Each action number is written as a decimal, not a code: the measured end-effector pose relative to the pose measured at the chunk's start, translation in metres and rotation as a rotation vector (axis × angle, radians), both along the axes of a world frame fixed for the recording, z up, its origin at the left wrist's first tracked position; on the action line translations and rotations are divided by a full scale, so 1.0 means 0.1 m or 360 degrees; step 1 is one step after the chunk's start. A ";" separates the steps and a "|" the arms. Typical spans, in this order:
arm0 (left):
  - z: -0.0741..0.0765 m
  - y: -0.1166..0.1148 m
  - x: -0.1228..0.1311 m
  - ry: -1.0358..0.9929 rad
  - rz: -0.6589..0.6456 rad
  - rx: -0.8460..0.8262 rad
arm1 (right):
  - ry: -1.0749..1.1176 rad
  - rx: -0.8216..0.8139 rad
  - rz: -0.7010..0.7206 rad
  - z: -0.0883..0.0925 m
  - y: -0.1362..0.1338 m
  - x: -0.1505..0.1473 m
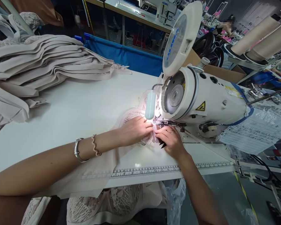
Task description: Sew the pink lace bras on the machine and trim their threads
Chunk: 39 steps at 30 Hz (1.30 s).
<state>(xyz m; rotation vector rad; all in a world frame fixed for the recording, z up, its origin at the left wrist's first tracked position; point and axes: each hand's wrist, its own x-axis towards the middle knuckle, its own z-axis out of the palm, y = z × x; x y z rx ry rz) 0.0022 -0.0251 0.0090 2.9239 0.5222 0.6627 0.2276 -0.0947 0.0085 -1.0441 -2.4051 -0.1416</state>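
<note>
A white sewing machine stands at the right, its lamp shining on the needle area. Pink lace fabric lies under and beside the needle, with a sheer pale panel trailing over the table's front edge. My left hand presses its closed fingers onto the lace just left of the needle. Opposite it, my right hand has its fingertips together at the fabric edge, close to a metal guide. Two dark pointed blades, like thread snips, stick out below its curled fingers. The needle tip is hidden.
Stacked beige fabric pieces cover the table's far left. A ruler strip runs along the front edge. Lace bra cups rest below it. A blue cloth bin stands behind the table; a paper sheet hangs at the right.
</note>
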 end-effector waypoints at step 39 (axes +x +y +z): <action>-0.06 -0.12 0.01 0.0074 -0.0065 0.0081 | 0.0089 0.0122 -0.0065 0.03 0.00 -0.01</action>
